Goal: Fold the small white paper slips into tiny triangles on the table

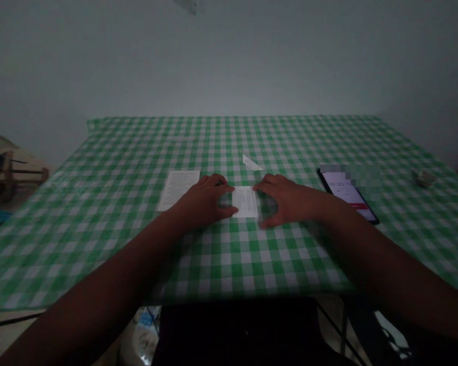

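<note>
A small white printed slip of paper [246, 202] lies flat on the checked cloth between my two hands. My left hand [208, 198] holds its left side, with index fingertip at the upper corner and thumb at the lower one. At the right, my right hand [282, 198] has thumb and index finger spread apart. Its index fingertip is at the slip's upper right corner, while the thumb rests just off the lower right corner. Beside my left hand is a larger printed sheet [179, 188], partly covered by that hand and wrist.
A green and white checked cloth [229, 259] covers the table. Beyond my hands lies a folded printed paper piece [252, 163]. A phone [349, 195] with its screen lit is by my right forearm. A small crumpled object [424, 178] sits far right. A wall [229, 61] stands behind.
</note>
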Tool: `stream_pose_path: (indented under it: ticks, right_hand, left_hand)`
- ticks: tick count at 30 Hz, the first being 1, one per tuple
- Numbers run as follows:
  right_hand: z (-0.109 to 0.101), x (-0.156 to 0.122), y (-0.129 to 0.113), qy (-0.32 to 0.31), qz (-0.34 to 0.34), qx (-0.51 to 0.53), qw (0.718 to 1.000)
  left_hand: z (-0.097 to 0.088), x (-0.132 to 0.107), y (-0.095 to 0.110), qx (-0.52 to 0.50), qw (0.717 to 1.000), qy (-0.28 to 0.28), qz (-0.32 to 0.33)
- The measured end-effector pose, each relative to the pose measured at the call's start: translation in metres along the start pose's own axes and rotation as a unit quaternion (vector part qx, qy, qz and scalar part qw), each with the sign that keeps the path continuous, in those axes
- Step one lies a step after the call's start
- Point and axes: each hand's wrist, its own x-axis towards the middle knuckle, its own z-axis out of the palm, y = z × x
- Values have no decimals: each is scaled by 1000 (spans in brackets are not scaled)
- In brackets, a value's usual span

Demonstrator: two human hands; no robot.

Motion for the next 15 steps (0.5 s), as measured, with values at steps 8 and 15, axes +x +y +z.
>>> stream_pose_path:
  ticks: [8, 15]
  right_hand:
    - [11, 15, 0, 82, 29, -1, 996]
    - [9, 7, -6, 39, 20, -43, 998]
  left_hand:
    - [1, 1, -1, 10, 1000, 3, 3]
    - [-2, -1, 1, 5, 1000, -3, 5]
